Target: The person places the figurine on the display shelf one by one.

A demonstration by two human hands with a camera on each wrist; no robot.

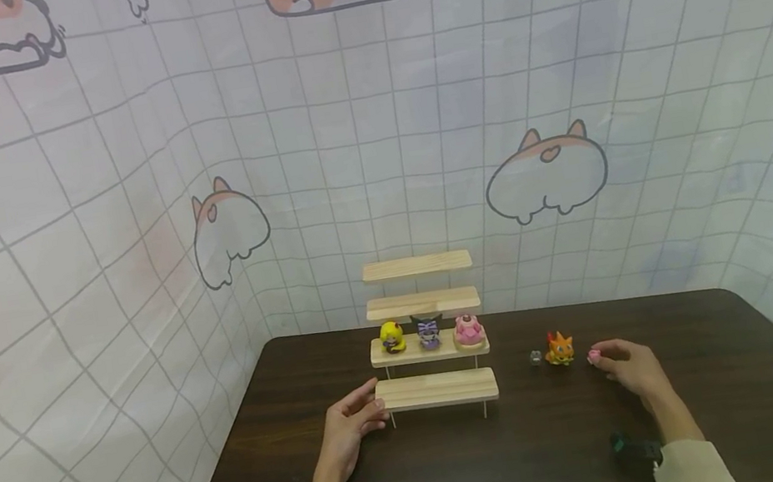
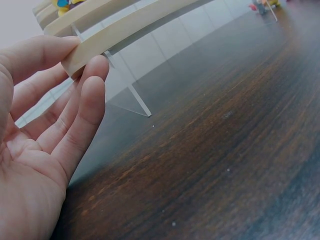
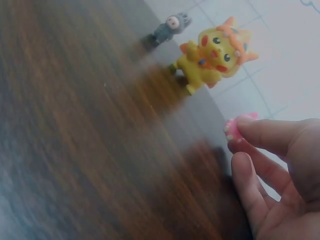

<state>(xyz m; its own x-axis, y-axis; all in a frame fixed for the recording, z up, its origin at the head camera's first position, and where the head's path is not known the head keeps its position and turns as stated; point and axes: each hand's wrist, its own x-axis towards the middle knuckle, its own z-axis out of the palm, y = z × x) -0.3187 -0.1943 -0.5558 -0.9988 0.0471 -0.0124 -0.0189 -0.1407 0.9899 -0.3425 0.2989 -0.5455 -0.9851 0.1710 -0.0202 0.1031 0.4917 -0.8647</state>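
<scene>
My left hand (image 1: 350,425) grips the left end of the lowest wooden shelf (image 1: 436,388), thumb on top and fingers below in the left wrist view. This shelf belongs to a stepped display stand on thin clear legs (image 2: 131,90). My right hand (image 1: 632,366) pinches a small pink figurine (image 3: 233,130) between thumb and fingertips, over the right part of the table; the fingers hide much of it. Left of that hand stand a yellow and orange figurine (image 3: 212,55) and a tiny grey figurine (image 3: 170,28).
On the second shelf from the bottom stand a yellow figurine (image 1: 392,338), a purple and black figurine (image 1: 428,333) and a pink figurine (image 1: 469,331). Two more shelf boards (image 1: 422,303) rise behind. A patterned white cloth (image 1: 413,119) hangs around the dark wooden table (image 1: 513,465).
</scene>
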